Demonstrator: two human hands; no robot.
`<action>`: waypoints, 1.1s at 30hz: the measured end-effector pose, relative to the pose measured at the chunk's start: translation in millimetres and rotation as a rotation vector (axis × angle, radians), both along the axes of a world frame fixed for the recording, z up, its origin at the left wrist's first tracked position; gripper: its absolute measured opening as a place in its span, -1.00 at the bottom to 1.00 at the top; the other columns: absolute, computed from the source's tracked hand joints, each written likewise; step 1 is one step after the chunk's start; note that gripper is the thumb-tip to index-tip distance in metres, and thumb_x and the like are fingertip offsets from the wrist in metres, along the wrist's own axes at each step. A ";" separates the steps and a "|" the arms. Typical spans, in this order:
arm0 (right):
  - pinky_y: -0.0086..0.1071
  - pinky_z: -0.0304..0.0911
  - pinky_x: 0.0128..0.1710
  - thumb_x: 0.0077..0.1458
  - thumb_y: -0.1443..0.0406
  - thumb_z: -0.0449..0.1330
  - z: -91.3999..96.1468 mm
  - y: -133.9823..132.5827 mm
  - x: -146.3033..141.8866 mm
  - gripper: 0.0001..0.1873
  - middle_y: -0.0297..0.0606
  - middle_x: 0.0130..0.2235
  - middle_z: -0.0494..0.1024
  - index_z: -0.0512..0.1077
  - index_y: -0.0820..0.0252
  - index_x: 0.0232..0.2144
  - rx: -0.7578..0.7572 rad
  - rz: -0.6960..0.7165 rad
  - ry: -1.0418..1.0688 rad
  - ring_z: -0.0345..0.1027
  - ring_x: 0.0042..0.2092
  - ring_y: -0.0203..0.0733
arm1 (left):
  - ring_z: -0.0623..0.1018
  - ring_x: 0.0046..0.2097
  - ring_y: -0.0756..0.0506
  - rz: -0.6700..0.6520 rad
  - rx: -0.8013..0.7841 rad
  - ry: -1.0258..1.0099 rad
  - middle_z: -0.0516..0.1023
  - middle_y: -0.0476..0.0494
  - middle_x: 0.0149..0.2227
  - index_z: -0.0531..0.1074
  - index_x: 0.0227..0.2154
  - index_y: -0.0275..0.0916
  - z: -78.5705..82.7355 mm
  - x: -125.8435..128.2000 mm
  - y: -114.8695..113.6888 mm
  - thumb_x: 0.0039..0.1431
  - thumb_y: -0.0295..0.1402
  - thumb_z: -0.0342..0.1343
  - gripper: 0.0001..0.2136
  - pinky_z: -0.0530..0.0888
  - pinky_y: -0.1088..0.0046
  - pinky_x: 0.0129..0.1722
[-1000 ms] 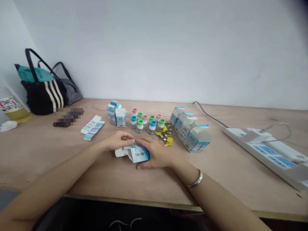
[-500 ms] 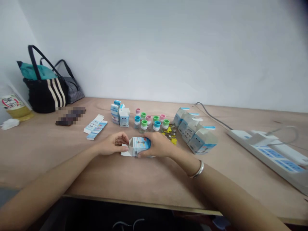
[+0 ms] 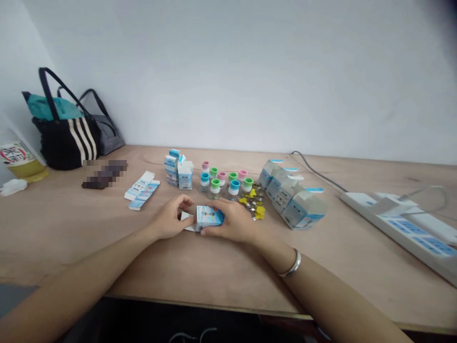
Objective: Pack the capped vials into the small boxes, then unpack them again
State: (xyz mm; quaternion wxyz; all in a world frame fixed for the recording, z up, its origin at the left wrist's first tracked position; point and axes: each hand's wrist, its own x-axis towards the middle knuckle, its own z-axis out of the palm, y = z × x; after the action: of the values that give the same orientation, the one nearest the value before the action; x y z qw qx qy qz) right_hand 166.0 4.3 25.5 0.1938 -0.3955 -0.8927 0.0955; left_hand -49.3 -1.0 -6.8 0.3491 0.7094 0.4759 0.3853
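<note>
A small blue-and-white carton [image 3: 210, 215] rests on the wooden table [image 3: 214, 267] between my hands. My right hand [image 3: 233, 223] wraps around its right side, a silver bangle on the wrist. My left hand [image 3: 173, 216] pinches the carton's white end flap with curled fingers. Just behind stand several small bottles [image 3: 224, 180] with blue, green and pink caps, and a heap of yellow clips [image 3: 254, 205].
Folded cartons [image 3: 294, 197] lie in a row to the right, upright cartons [image 3: 178, 170] and flat carton blanks [image 3: 141, 189] to the left. Two bags [image 3: 67, 138] sit far left by a drink bottle [image 3: 19, 159]. Power strips [image 3: 407, 224] with a cable lie at right.
The carton went from lying flattened under my hands to squared up as a box. Both hands stayed on it and shifted slightly as my left fingers closed on the end flap.
</note>
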 end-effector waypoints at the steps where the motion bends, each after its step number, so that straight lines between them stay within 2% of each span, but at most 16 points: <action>1: -0.39 0.17 -0.35 -0.17 -0.11 0.24 0.1 -1.3 1.0 -0.31 -0.15 -0.21 0.48 0.38 0.15 -0.06 -0.001 -0.001 0.000 0.37 -0.25 -0.11 | 0.50 -0.22 -0.09 0.019 -0.037 -0.055 0.45 -0.13 -0.20 0.34 -0.23 -0.24 1.4 -1.7 -1.0 -0.12 -0.30 0.22 -0.65 0.41 0.49 -0.40; 5: -0.36 0.18 -0.31 -0.15 -0.16 0.19 -0.7 -4.3 4.2 -0.26 -0.13 -0.19 0.47 0.35 0.14 -0.01 0.004 0.016 0.010 0.37 -0.21 -0.08 | 0.49 -0.35 -0.03 0.033 -0.187 -0.224 0.48 -0.11 -0.29 0.37 -0.21 -0.28 11.4 -8.4 -6.6 -0.08 -0.21 0.19 -0.64 0.43 0.43 -0.37; 9: -0.36 0.17 -0.31 -0.12 -0.14 0.18 -2.3 -5.7 4.5 -0.30 -0.13 -0.20 0.47 0.35 0.14 -0.02 0.025 0.010 0.009 0.36 -0.20 -0.08 | 0.46 -0.44 0.01 0.006 -0.275 -0.234 0.50 -0.06 -0.40 0.42 -0.24 -0.29 14.7 -7.7 -9.6 -0.08 -0.24 0.20 -0.67 0.42 0.46 -0.41; 14: -0.36 0.15 -0.33 -0.11 -0.14 0.18 -3.3 -7.5 3.3 -0.32 -0.14 -0.22 0.47 0.37 0.14 -0.04 0.064 0.012 0.009 0.35 -0.23 -0.10 | 0.47 -0.44 0.01 -0.005 -0.296 -0.249 0.50 -0.02 -0.44 0.43 -0.26 -0.27 9.2 0.7 -10.4 -0.06 -0.22 0.20 -0.70 0.41 0.49 -0.42; 18: -0.37 0.13 -0.34 -0.12 -0.12 0.20 -2.8 -8.6 2.4 -0.34 -0.15 -0.23 0.48 0.39 0.14 -0.06 0.079 0.000 0.004 0.35 -0.24 -0.10 | 0.48 -0.39 0.00 -0.027 -0.313 -0.292 0.51 -0.02 -0.40 0.41 -0.24 -0.26 7.2 2.6 -10.6 -0.02 -0.23 0.19 -0.70 0.43 0.49 -0.37; 28: -0.32 0.14 -0.29 -0.12 -0.10 0.22 -0.9 -11.6 -0.1 -0.34 -0.18 -0.21 0.48 0.36 0.08 -0.02 0.110 -0.006 -0.008 0.36 -0.20 -0.07 | 0.51 -0.25 -0.04 -0.081 -0.228 -0.305 0.49 -0.10 -0.22 0.36 -0.15 -0.25 3.9 8.7 -12.1 0.07 -0.22 0.13 -0.69 0.48 0.39 -0.23; 30: -0.32 0.15 -0.29 -0.13 -0.09 0.23 -2.1 -11.4 -1.3 -0.32 -0.17 -0.19 0.48 0.34 0.09 0.00 0.113 0.002 -0.009 0.37 -0.20 -0.08 | 0.50 -0.23 -0.05 -0.136 -0.191 -0.279 0.47 -0.12 -0.18 0.32 -0.08 -0.23 4.3 8.9 -13.3 0.05 -0.21 0.14 -0.62 0.48 0.38 -0.21; 33: -0.27 0.16 -0.23 -0.16 -0.06 0.26 -4.8 -11.8 -3.8 -0.31 -0.15 -0.18 0.48 0.33 0.14 -0.01 0.128 0.014 0.001 0.36 -0.19 -0.06 | 0.50 -0.23 -0.07 -0.266 -0.131 -0.129 0.47 -0.13 -0.14 0.23 0.04 -0.18 7.2 6.0 -14.1 -0.12 -0.24 0.28 -0.38 0.48 0.38 -0.24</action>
State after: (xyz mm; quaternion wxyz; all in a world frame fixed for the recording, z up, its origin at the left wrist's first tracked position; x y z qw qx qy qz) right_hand 162.3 -7.5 20.7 0.2188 -0.3762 -0.8995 0.0396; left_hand -43.2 -15.1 0.4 0.4725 0.7157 0.3782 0.3487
